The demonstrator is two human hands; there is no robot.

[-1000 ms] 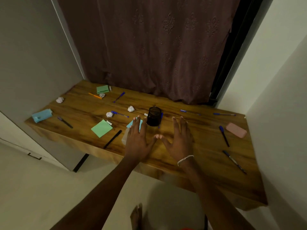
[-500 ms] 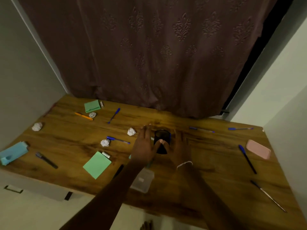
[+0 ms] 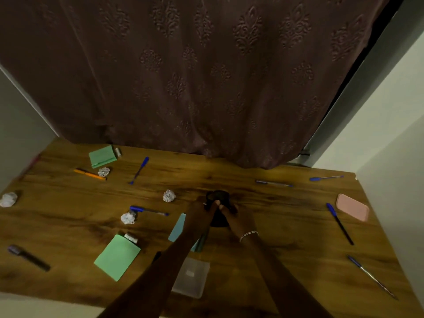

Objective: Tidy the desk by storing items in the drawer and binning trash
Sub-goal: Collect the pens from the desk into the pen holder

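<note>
A black cup (image 3: 218, 196) stands at the middle of the wooden desk (image 3: 286, 226). My left hand (image 3: 199, 214) and my right hand (image 3: 239, 219) wrap around it from either side, with the thumbs meeting in front, so its lower part is hidden. Crumpled paper balls lie at the centre (image 3: 169, 195), centre left (image 3: 128, 218), back left (image 3: 104, 172) and far left (image 3: 8, 199). Blue pens (image 3: 140, 169) (image 3: 148, 210) (image 3: 339, 222) and an orange pen (image 3: 89, 174) are scattered about. No drawer or bin is visible.
Two green note pads (image 3: 102, 156) (image 3: 117, 257), a blue pad (image 3: 177, 228), a clear plastic box (image 3: 191, 280), a black marker (image 3: 28, 257) and a pink case (image 3: 352, 207) lie on the desk. A dark curtain (image 3: 206, 76) hangs behind; walls close both sides.
I have stepped closer to the desk. Both hands went from open and flat in front of the cup to closed around its sides.
</note>
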